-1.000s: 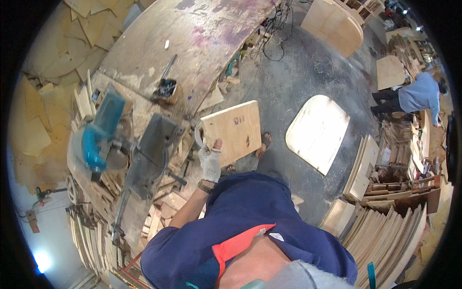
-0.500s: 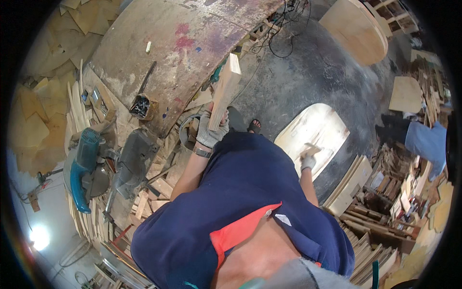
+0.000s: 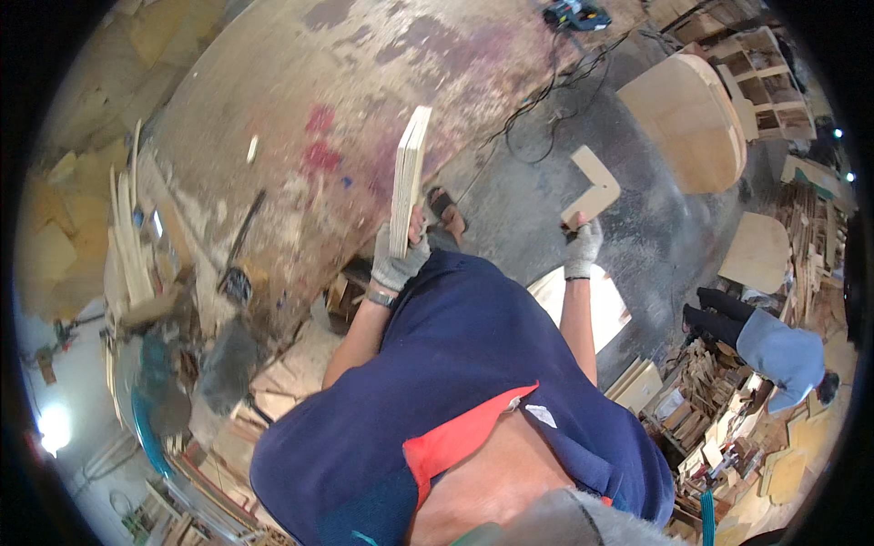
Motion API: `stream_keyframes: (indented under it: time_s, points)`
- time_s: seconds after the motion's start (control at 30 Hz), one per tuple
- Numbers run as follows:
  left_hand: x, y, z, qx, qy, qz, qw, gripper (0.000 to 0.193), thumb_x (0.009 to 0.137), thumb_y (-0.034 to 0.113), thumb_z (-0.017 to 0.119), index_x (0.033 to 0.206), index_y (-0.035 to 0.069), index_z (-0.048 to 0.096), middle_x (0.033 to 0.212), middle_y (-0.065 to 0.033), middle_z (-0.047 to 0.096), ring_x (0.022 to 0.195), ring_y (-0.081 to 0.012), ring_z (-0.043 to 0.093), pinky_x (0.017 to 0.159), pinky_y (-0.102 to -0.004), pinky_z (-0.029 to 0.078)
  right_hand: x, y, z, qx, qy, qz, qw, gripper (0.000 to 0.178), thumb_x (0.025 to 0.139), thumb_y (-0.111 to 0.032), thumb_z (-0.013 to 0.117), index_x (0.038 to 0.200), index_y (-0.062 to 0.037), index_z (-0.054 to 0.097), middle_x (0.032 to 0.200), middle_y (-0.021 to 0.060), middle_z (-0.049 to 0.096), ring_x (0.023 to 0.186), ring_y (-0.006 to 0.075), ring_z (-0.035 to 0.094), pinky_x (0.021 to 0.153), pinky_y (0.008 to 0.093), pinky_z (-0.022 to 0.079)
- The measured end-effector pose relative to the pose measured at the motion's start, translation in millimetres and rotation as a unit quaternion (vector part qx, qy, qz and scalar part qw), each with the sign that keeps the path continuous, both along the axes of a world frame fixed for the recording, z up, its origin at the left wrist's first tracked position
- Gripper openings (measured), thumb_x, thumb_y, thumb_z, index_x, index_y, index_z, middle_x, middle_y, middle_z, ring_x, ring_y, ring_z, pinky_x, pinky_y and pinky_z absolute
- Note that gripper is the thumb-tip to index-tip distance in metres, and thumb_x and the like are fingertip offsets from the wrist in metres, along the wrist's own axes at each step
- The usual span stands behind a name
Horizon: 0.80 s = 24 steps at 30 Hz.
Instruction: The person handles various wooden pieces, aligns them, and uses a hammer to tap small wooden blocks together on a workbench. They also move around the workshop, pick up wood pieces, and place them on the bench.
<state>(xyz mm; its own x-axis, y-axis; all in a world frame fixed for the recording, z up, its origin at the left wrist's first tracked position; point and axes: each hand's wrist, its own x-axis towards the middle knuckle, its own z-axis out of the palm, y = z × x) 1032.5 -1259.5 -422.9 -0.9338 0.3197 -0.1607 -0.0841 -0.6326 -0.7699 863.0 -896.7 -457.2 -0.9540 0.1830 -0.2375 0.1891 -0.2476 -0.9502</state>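
Observation:
My left hand, in a grey work glove and with a watch at the wrist, is closed around a stack of narrow pale plywood pieces. The stack points up and away from me, its layered edges showing. My right hand, also gloved, grips one end of a flat L-shaped plywood piece held out over the dark floor. Under my right forearm lies a pale rounded wooden panel, partly covered by the arm.
A large worn workbench with red paint stains spreads at upper left. Black cables trail along its edge near a power tool. Curved panels stand at upper right. A person in blue bends by scrap wood at right.
My right hand has risen from over the pale panel and moved forward, now showing the L-shaped piece in it. The left-hand stack has turned more upright. My view has shifted.

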Motion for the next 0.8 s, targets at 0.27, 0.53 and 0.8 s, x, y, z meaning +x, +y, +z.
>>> stream_keyframes:
  time_s: [0.27, 0.53, 0.8]
  points:
    - [-136, -34, 4, -0.578, -0.187, -0.003, 0.794, 0.055, 0.102, 0.041, 0.058, 0.135, -0.003, 0.056, 0.128, -0.0172, 0.067, 0.107, -0.0290, 0.070, 0.085, -0.0428, 0.061, -138, -108, 63, 0.050, -0.073, 0.149, 0.985, 0.022, 0.099, -0.020, 0.064, 0.108, -0.0011, 0.060, 0.089, 0.0074, 0.067, 0.064, 0.0137, 0.063, 0.053, 0.0284, 0.053]
    - [-183, -17, 39, -0.780, -0.346, 0.071, 0.516, 0.027, 0.096, 0.018, 0.073, 0.112, -0.003, 0.068, 0.099, -0.0036, 0.071, 0.084, -0.0102, 0.065, 0.072, -0.0296, 0.054, -268, -172, 31, 0.093, -0.052, 0.236, 0.966, 0.016, 0.099, -0.019, 0.063, 0.096, -0.0026, 0.063, 0.077, 0.0050, 0.063, 0.057, 0.0139, 0.057, 0.049, 0.0317, 0.046]
    - [-208, 34, 79, -0.822, -0.476, 0.072, 0.304, 0.050, 0.089, 0.030, 0.081, 0.122, -0.004, 0.065, 0.105, -0.0102, 0.072, 0.096, -0.0148, 0.065, 0.085, -0.0322, 0.053, -388, -236, 43, 0.517, 0.149, 0.310, 0.784, 0.080, 0.094, -0.051, 0.068, 0.146, 0.0041, 0.044, 0.137, 0.0248, 0.059, 0.120, 0.0321, 0.063, 0.096, 0.0451, 0.049]
